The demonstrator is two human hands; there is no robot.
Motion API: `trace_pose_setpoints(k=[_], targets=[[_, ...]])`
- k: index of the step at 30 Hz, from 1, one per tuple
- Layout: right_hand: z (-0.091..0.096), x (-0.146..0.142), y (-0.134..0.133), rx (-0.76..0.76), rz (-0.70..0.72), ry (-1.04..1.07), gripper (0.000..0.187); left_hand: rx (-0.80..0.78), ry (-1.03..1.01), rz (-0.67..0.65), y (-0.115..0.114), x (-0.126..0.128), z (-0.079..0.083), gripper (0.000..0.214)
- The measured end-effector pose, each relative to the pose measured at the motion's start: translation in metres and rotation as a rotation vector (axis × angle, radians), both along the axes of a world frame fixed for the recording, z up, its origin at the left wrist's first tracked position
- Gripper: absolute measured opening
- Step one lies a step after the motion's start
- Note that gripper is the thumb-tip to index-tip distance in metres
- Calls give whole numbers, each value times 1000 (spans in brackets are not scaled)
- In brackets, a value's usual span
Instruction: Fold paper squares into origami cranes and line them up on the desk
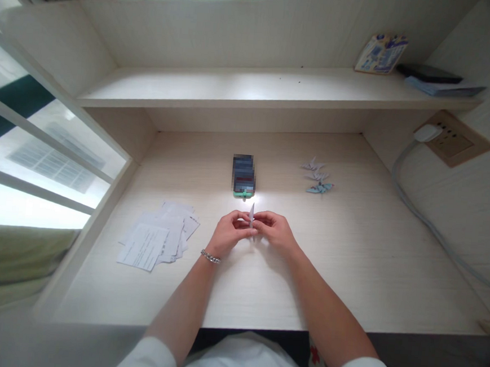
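On my remote view, left hand [229,231] and right hand [276,231], both pinching folded paper [251,213], its pointed tip up-screen, long axis near vertical there.

Between the left hand [230,231] and the right hand [274,229] is a piece of paper [252,211], over the desk [349,265]. Straight beyond the grip lies what seems to be a phone [243,175], though it is blurred. Left of the grip is a pile of slips [158,236], overlapping; right of it and farther back sit three paper birds [318,177], close together. Behind, above the desk, runs a shelf [218,88], with a box [381,54] on its right end. Far right of the grip, a plug [427,133] sits in a wall socket [460,146].
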State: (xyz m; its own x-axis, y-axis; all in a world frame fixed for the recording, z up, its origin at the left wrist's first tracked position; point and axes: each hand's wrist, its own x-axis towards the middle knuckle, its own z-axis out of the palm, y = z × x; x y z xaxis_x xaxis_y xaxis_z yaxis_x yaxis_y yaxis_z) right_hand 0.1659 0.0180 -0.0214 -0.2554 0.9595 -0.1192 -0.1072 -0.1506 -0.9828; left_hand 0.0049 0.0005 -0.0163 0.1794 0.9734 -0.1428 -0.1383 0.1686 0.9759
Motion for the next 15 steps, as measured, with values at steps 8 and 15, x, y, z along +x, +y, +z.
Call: trace_pose_setpoints(k=[8,15], targets=[[3,1,0,19,6,-14,30,-14,-44,3,0,1,2,33],[0,1,-1,54,-98,-119,28,-7,-32,68,2,2,0,39]])
